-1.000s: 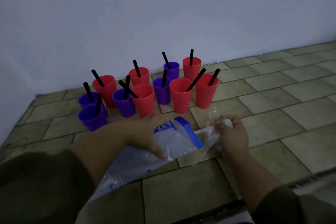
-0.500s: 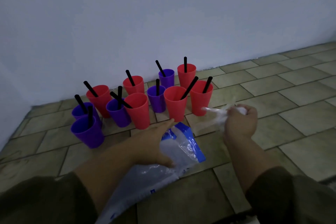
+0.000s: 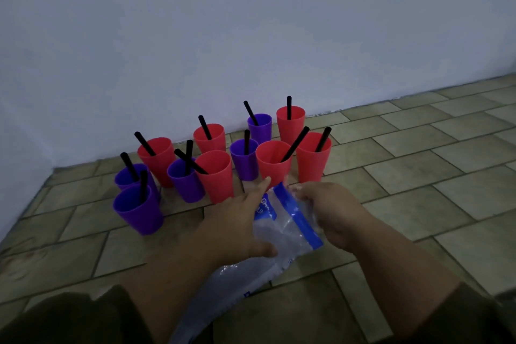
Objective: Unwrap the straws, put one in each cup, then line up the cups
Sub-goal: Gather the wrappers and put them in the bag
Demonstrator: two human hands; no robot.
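Note:
Several red cups [image 3: 313,159] and purple cups [image 3: 138,211] stand bunched near the wall, each with a black straw [image 3: 295,143] in it. Just in front of them a clear plastic bag [image 3: 290,230] with a blue strip lies on the floor. My left hand [image 3: 237,223] holds the bag near its mouth, thumb on top and fingers stretched forward toward the cups. My right hand [image 3: 332,209] is curled at the bag's mouth and grips crumpled clear wrappers [image 3: 299,189], mostly hidden in the fist.
The white wall [image 3: 251,36] runs right behind the cups and meets a side wall at the far left. Tiled floor [image 3: 432,176] stretches out to the right of the cups and hands.
My right hand, holding the crumpled wrappers, lifted away to the right and has now come back down to the bag's mouth. My left hand has stayed on the bag.

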